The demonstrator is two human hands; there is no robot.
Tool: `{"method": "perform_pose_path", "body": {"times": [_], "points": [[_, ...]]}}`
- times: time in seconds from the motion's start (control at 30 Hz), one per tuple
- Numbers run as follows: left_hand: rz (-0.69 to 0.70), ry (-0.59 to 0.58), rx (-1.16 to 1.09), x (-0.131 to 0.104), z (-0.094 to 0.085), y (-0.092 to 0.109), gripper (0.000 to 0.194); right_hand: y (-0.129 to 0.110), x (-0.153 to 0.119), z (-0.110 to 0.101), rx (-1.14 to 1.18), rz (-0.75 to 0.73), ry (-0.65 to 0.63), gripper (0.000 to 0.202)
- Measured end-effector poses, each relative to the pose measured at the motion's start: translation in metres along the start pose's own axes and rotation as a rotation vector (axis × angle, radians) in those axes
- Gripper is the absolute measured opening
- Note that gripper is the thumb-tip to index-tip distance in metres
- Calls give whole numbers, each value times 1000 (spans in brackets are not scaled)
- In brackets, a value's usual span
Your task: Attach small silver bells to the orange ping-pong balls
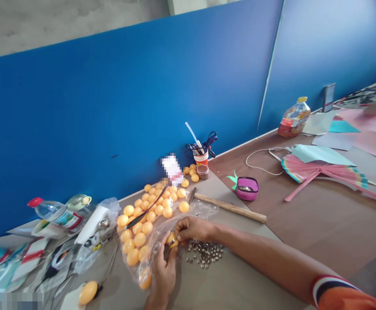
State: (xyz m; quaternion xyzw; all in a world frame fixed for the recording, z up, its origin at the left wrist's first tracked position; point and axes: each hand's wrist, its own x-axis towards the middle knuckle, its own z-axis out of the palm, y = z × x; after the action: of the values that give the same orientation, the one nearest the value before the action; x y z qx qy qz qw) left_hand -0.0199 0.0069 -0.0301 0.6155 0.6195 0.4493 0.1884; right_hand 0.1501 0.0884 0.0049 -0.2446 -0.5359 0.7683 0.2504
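An orange plastic ball (172, 240) with a small dark, shiny patch on it is held between my two hands. My left hand (164, 269) grips it from the lower left with thumb and fingers. From the right, my right hand (192, 228) is closed, its curled fingertips pressed at the ball's edge; whether they also pinch a small piece is hidden. Just below my right wrist lies a pile of small shiny metal pieces (207, 254). Left of my hands, a clear plastic bag (178, 217) lies spread out with many orange balls (139, 239) in it.
A wooden-handled hammer (231, 207) lies beyond my right forearm, near a purple pouch (248, 188). Behind stand a cup of pens (201, 158) and a small round tub (202, 172) along the blue partition (126, 107). Bottles (57, 213) crowd the left; a pink paper fan (320, 170) lies right.
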Motion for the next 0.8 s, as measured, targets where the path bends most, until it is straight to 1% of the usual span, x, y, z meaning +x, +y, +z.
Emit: {"method": "perform_pose_path", "body": {"times": [0.17,0.3,0.4,0.57,0.8], "points": [[54,23,26,0,2,-7,45,1,0,0,5,22,24,6],[69,2,49,0,1,-8,45,1,0,1,18,24,30,9],[59,-9,59,-1,1,-8,45,-1,-1,1,-3,23,31,12],[22,-27,22,-2,2,-9,45,-1,-1,0,-70,18,13,7],[18,-44,-4,-2,2,-11,48,0,0,-2,-101,34,14,5]]}}
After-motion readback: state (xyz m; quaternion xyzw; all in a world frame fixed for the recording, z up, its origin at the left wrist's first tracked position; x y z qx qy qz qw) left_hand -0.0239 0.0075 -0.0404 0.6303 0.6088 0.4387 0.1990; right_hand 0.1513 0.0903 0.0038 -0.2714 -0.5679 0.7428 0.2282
